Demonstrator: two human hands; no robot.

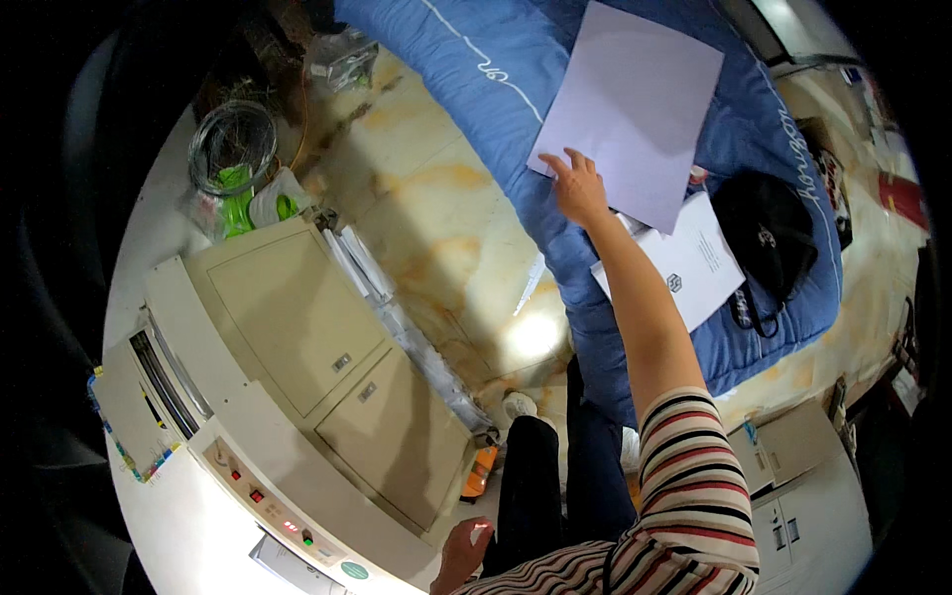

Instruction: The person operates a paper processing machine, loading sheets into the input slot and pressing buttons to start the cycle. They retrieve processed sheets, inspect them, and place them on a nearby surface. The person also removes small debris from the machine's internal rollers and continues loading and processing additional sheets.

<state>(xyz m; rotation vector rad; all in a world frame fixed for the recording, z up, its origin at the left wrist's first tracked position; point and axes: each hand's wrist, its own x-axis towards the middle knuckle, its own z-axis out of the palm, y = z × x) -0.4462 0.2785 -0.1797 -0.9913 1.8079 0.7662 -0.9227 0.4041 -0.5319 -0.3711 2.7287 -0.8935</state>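
Observation:
A large pale lavender sheet or board [635,109] lies on a blue quilted cover [466,59]. My right hand [577,188] rests at its near left corner, with the fingers spread over the edge and the arm stretched forward. Partly under that sheet is a white printed booklet or stack of paper [684,263]. Low in the view, my left hand [463,555] is curled beside the machine's edge, near my legs. Whether anything is inside its fingers cannot be made out.
On the left stands a beige machine [297,327] with a control panel [268,501] of lit buttons. A black cap [764,233] lies right of the papers. A coil of wire [233,144] sits at the far left. Grey cabinets [793,486] stand at lower right.

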